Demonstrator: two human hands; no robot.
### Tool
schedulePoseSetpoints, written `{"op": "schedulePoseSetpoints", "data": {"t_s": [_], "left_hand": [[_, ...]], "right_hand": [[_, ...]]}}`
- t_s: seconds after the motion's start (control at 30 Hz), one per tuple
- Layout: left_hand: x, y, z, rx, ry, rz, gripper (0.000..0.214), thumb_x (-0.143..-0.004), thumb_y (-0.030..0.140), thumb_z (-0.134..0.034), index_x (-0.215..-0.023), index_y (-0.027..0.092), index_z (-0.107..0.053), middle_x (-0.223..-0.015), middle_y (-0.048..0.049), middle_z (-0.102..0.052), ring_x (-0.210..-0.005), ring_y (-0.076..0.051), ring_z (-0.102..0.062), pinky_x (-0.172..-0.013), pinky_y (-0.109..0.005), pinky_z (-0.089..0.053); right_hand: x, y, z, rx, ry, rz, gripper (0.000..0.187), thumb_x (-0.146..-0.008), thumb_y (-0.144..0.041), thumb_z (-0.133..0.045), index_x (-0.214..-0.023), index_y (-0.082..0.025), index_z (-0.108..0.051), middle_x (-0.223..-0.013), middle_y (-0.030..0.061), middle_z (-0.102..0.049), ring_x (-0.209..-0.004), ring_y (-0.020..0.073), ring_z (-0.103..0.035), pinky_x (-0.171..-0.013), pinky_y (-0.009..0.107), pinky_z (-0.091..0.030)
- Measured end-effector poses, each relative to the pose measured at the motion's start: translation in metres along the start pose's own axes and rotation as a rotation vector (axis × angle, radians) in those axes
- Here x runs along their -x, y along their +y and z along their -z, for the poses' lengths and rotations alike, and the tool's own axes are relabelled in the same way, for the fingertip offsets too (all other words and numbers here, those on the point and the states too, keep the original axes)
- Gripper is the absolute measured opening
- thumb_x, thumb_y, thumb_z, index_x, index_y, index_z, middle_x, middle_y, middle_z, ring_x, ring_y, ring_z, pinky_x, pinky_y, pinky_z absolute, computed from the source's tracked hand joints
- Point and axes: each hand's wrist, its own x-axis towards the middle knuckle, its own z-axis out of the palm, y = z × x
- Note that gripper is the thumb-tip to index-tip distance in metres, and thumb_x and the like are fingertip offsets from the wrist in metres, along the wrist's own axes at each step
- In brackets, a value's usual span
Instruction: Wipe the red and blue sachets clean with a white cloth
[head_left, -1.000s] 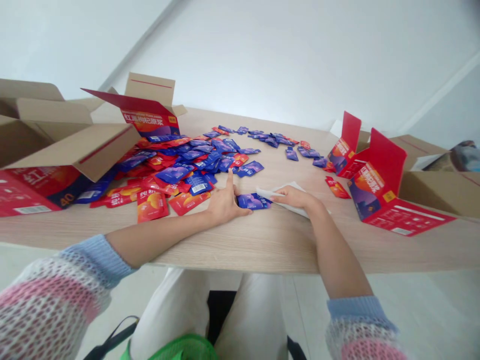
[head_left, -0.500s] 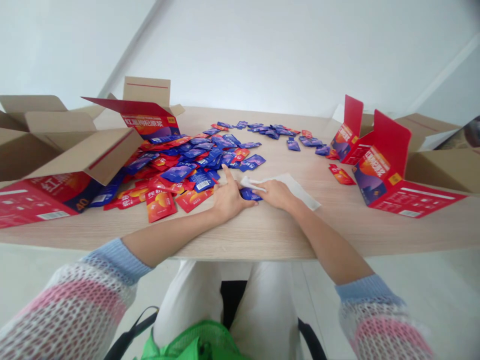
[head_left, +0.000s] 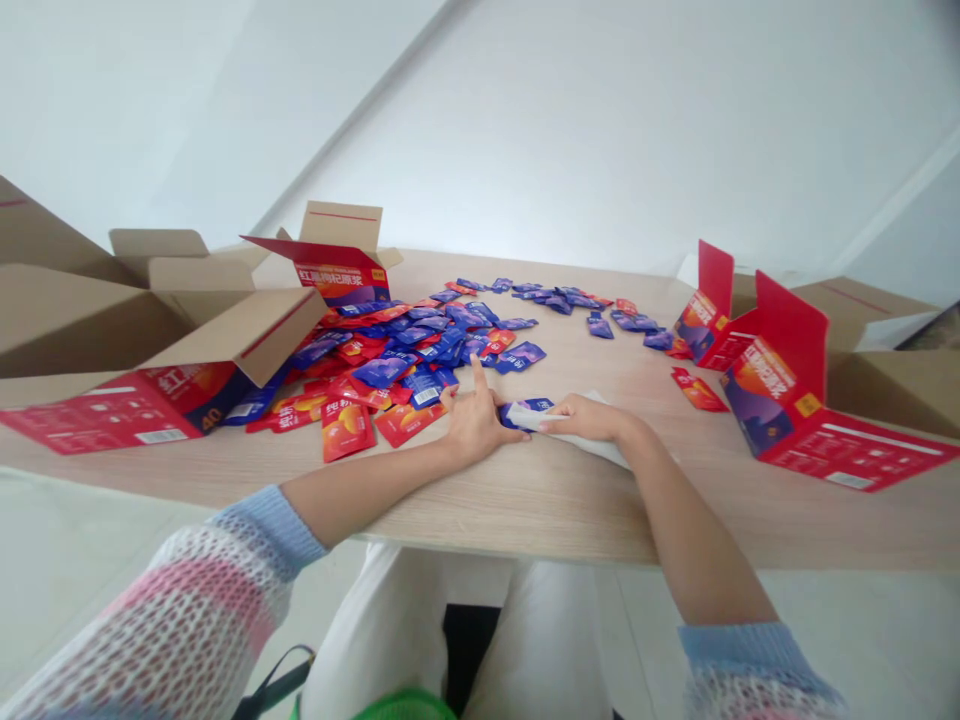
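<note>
My left hand (head_left: pixel 480 424) rests on the table with its thumb and index finger spread apart, against the left end of a blue sachet (head_left: pixel 531 405). My right hand (head_left: pixel 589 416) is closed on a folded white wipe (head_left: pixel 574 440), which lies over the near part of that sachet. The rest of the wipe trails to the right beneath the hand. Left of my left hand lies a heap of red and blue sachets (head_left: pixel 386 368), some of them touching its fingers or very near them.
Open red cartons stand at left (head_left: pixel 150 405), back left (head_left: pixel 341 275) and right (head_left: pixel 795 385). Loose blue sachets (head_left: pixel 559 300) form a line along the back of the table (head_left: pixel 465 515). A red sachet (head_left: pixel 697 390) lies beside the right-hand cartons.
My right hand has drawn slightly away from the left with the wipe, and more of the blue sachet's top shows. The whole view has shifted, so the table appears lower.
</note>
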Motion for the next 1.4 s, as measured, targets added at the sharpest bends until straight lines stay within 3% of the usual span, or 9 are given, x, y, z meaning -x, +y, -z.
{"op": "schedulePoseSetpoints", "data": {"t_s": [0.23, 0.37, 0.5, 0.57, 0.67, 0.77, 1.03, 1.2, 1.4], "left_hand": [[-0.003, -0.005, -0.004, 0.129, -0.063, 0.036, 0.149, -0.053, 0.052, -0.082, -0.140, 0.007, 0.031, -0.099, -0.0074, -0.069, -0.093, -0.026, -0.064, -0.079, -0.032, -0.041], [0.000, -0.003, -0.003, 0.069, -0.045, 0.036, 0.151, -0.052, 0.055, -0.082, -0.139, 0.007, 0.032, -0.099, -0.0077, -0.070, -0.092, -0.026, -0.064, -0.075, -0.030, -0.042], [0.002, 0.001, -0.002, 0.009, -0.022, 0.028, 0.148, -0.055, 0.054, -0.080, -0.139, 0.006, 0.032, -0.099, -0.0086, -0.071, -0.094, -0.026, -0.065, -0.076, -0.031, -0.042], [0.003, 0.002, -0.001, -0.011, -0.015, 0.030, 0.146, -0.057, 0.054, -0.079, -0.139, 0.006, 0.032, -0.098, -0.0092, -0.071, -0.094, -0.026, -0.065, -0.076, -0.031, -0.042], [0.003, 0.003, -0.001, -0.024, -0.024, 0.032, 0.144, -0.059, 0.052, -0.079, -0.139, 0.005, 0.031, -0.096, -0.0096, -0.071, -0.092, -0.026, -0.066, -0.074, -0.031, -0.043], [0.001, 0.004, 0.000, -0.046, -0.051, 0.043, 0.139, -0.062, 0.051, -0.076, -0.140, 0.004, 0.029, -0.094, -0.0096, -0.071, -0.086, -0.026, -0.067, -0.070, -0.030, -0.044], [-0.002, 0.007, -0.001, -0.012, -0.057, 0.053, 0.142, -0.060, 0.050, -0.079, -0.140, 0.007, 0.030, -0.093, -0.0071, -0.070, -0.090, -0.026, -0.066, -0.071, -0.030, -0.045], [0.000, 0.010, -0.001, 0.005, -0.048, 0.068, 0.140, -0.061, 0.048, -0.079, -0.141, 0.009, 0.029, -0.096, -0.0071, -0.070, -0.093, -0.026, -0.065, -0.072, -0.031, -0.044], [0.002, 0.012, 0.003, 0.007, -0.047, 0.093, 0.138, -0.061, 0.049, -0.079, -0.143, 0.011, 0.026, -0.099, -0.0075, -0.069, -0.094, -0.026, -0.065, -0.071, -0.030, -0.043]], "right_hand": [[0.013, 0.035, 0.020, 0.102, 0.221, -0.305, 0.050, -0.073, -0.064, -0.053, -0.067, -0.016, -0.066, -0.053, -0.0019, -0.048, -0.052, 0.0124, -0.041, -0.051, 0.024, -0.028], [0.003, 0.040, 0.016, 0.331, 0.519, -0.490, 0.042, -0.081, -0.054, -0.048, -0.087, -0.022, -0.074, -0.071, 0.0059, -0.064, -0.064, 0.0180, -0.054, -0.054, 0.025, -0.030], [-0.003, 0.028, 0.009, 0.353, 0.738, -0.450, 0.048, -0.086, -0.055, -0.041, -0.095, -0.021, -0.074, -0.077, 0.0085, -0.068, -0.068, 0.0193, -0.057, -0.054, 0.026, -0.029], [-0.005, 0.013, 0.001, 0.307, 0.742, -0.290, 0.053, -0.088, -0.057, -0.038, -0.094, -0.018, -0.074, -0.070, 0.0052, -0.066, -0.065, 0.0183, -0.056, -0.054, 0.025, -0.029], [-0.010, -0.013, -0.019, 0.222, 0.566, 0.009, 0.054, -0.089, -0.057, -0.038, -0.088, -0.016, -0.073, -0.066, -0.0002, -0.062, -0.062, 0.0157, -0.054, -0.055, 0.023, -0.029], [-0.017, -0.032, -0.036, 0.252, 0.390, 0.094, 0.050, -0.086, -0.056, -0.045, -0.073, -0.016, -0.071, -0.061, -0.0002, -0.061, -0.057, 0.0138, -0.052, -0.054, 0.023, -0.028], [-0.015, -0.016, -0.014, 0.434, 0.423, -0.263, 0.058, -0.084, -0.068, -0.040, -0.082, -0.021, -0.074, -0.075, 0.0083, -0.070, -0.068, 0.0184, -0.061, -0.057, 0.025, -0.031], [-0.007, 0.006, -0.001, 0.465, 0.498, -0.491, 0.051, -0.087, -0.061, -0.041, -0.090, -0.023, -0.074, -0.089, 0.0109, -0.071, -0.082, 0.0220, -0.064, -0.064, 0.026, -0.036], [0.006, 0.027, 0.016, 0.443, 0.706, -0.557, 0.056, -0.088, -0.062, -0.036, -0.091, -0.021, -0.074, -0.084, 0.0101, -0.071, -0.079, 0.0225, -0.062, -0.060, 0.026, -0.035]]}}
